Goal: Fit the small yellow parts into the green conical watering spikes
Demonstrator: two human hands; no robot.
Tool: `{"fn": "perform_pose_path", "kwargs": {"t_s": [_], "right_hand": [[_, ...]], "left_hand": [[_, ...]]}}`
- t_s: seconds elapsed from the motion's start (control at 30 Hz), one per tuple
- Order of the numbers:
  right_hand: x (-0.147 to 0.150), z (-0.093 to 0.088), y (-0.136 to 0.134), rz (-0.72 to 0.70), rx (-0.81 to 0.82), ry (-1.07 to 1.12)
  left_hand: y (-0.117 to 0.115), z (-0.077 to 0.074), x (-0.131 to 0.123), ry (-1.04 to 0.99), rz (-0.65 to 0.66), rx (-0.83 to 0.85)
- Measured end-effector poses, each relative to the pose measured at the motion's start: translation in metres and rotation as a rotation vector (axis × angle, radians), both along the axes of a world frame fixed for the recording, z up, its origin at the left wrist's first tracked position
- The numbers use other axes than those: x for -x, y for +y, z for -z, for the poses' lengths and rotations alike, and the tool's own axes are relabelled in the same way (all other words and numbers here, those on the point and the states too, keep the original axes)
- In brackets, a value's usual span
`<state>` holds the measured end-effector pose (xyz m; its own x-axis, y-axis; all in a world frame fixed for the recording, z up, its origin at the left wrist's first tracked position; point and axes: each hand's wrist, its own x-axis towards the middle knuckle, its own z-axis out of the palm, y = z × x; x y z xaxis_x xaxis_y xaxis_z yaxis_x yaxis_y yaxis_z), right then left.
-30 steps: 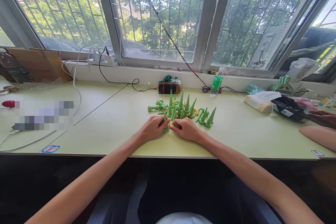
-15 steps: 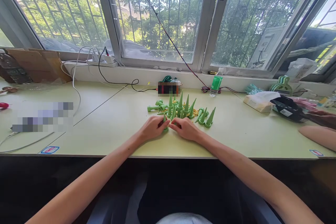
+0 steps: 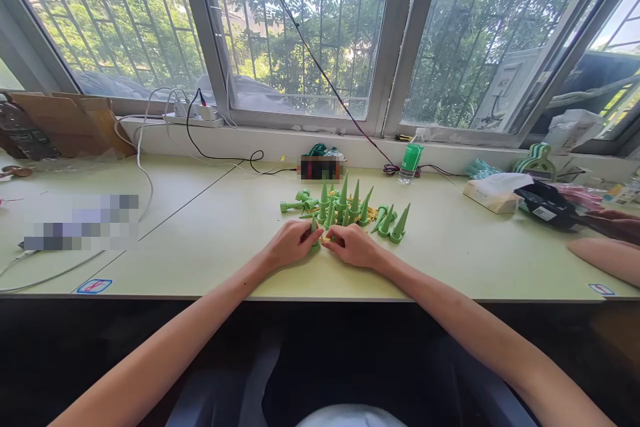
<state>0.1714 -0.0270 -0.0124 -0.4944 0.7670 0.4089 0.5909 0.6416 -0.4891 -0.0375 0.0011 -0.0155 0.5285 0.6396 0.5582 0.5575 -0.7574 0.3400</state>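
A wide barred window (image 3: 300,27) runs along the whole far side, and green trees are behind it. Below it lies a long pale green desk (image 3: 210,247). On its far left corner a flat brown cardboard (image 3: 75,120) leans at the window sill, and white and black cables (image 3: 145,167) go from there over the desk.

At the right edge, the forearm and hand of another person (image 3: 613,223) rest on the desk beside a black bag (image 3: 547,208). Near it lies a white tissue pack (image 3: 495,192). A small bottle with green label (image 3: 412,159) stands upright near the sill.

In the middle of the desk stands a group of green cones (image 3: 350,203). Most are upright with the tip up, and a few lie on their side at the left of the group.

Just in front of this group are the person's own two hands, low on the desk and almost touching each other. The left hand (image 3: 290,245) has its fingers curled and closed around the lower part of one green cone (image 3: 314,230), which stands upright on the desk between both hands. The right hand (image 3: 356,247) has bent fingers, with the tips pinched together on a small yellow piece (image 3: 326,239) directly beside the base of that cone.
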Motion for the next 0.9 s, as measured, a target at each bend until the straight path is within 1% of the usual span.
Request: {"fn": "perform_pose_path", "kwargs": {"t_s": [0.3,0.57,0.9], "right_hand": [[-0.0002,0.0021,0.0025,-0.004,-0.03,-0.014],[-0.0012,0.0027,0.0033,-0.012,-0.015,0.008],[-0.0003,0.0026,0.004,-0.022,-0.016,0.025]], "left_hand": [[0.0006,-0.0019,-0.0011,0.006,0.011,0.012],[0.0013,-0.0017,-0.0014,0.024,-0.009,0.028],[0.0003,-0.0039,-0.0016,0.025,0.022,0.049]]}}
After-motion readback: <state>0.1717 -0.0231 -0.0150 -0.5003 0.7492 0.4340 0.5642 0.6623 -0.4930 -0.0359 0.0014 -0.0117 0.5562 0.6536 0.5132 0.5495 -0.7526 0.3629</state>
